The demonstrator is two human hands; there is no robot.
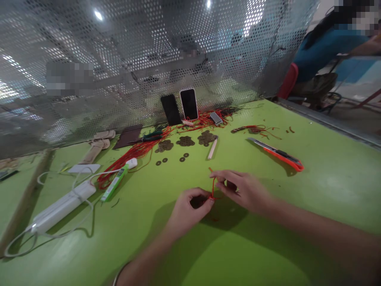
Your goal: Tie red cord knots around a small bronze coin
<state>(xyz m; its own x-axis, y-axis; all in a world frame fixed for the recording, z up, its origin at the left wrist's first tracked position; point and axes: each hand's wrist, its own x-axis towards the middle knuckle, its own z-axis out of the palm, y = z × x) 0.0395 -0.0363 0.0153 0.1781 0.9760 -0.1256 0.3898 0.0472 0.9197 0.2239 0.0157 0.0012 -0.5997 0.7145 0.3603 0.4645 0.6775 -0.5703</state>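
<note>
A thin red cord (213, 186) runs between my two hands above the green table. My left hand (190, 208) pinches its lower, knotted part between thumb and forefinger. Just up and to the right, my right hand (244, 188) is closed on the cord's upper part, with a short orange-red end sticking out past the fingertips. Beyond my hands lie piles of dark round coins (185, 141), a few loose coins (182, 159) and a pale stick (212, 148). To the right rests an orange utility knife (279, 154).
Red cords (127, 161), pliers (151, 136) and a green box (114, 184) lie left, near a white power strip (64, 206). Two phones (189, 104) lean on the perforated metal screen (119, 71). A person in blue (324, 47) sits at the far right.
</note>
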